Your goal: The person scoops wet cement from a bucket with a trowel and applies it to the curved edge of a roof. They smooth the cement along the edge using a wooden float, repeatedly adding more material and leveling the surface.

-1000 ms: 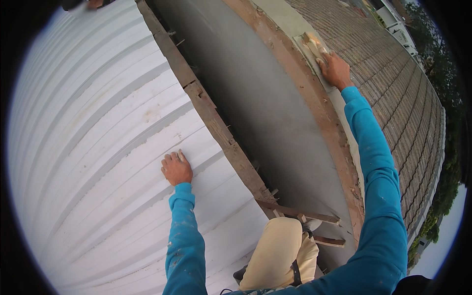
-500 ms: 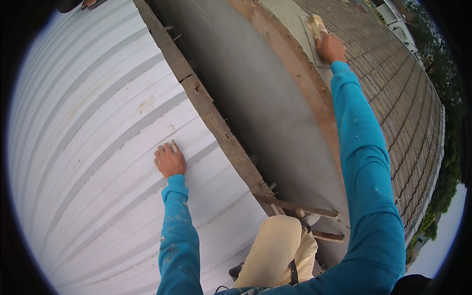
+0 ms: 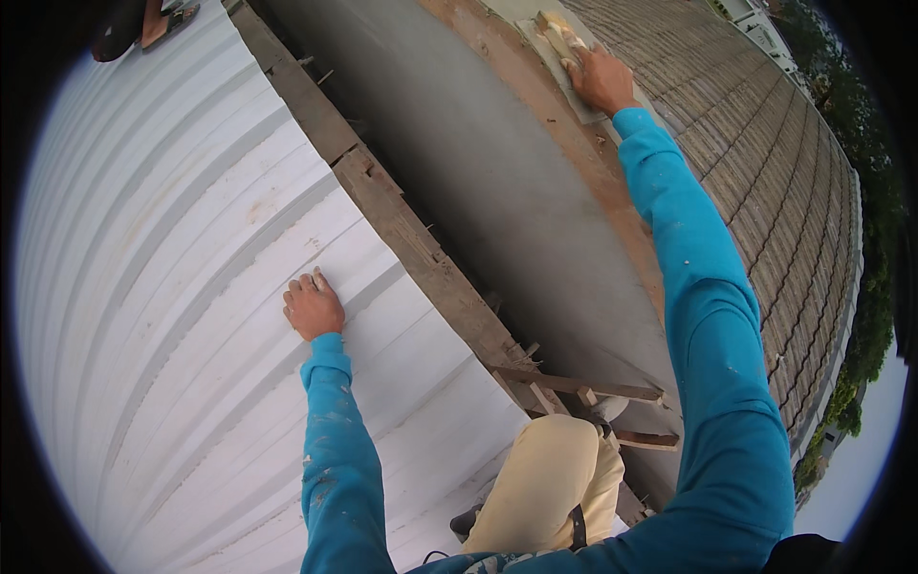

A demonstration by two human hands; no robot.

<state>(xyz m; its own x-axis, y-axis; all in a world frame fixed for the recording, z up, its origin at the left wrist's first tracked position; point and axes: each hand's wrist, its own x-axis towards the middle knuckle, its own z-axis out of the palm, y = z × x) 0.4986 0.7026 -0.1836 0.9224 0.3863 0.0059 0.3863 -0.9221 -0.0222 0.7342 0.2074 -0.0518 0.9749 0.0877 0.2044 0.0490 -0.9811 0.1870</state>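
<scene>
My right hand [image 3: 604, 80], arm stretched far forward, is closed on the pale yellow handle of a plastering float [image 3: 564, 72]. The float's flat blade lies against the wet mortar along the top of a wall [image 3: 449, 143], beside the roof tiles. Part of the handle is hidden under my fingers. My left hand [image 3: 314, 304] rests on a white ribbed metal roof sheet [image 3: 220, 383], its fingers slightly bent and apart, holding nothing.
A rough timber beam [image 3: 402, 225] edges the metal sheet, with a deep gap between it and the wall. Wooden bars [image 3: 593, 387] stand by my bent knee [image 3: 545, 469]. Brown roof tiles [image 3: 755, 182] slope away at right. Another person's sandalled foot [image 3: 167, 27] is at top left.
My right hand has moved the float a little forward and left along the wall top. The view has shifted slightly, bringing the other person's foot further in. My left hand stays on the sheet.
</scene>
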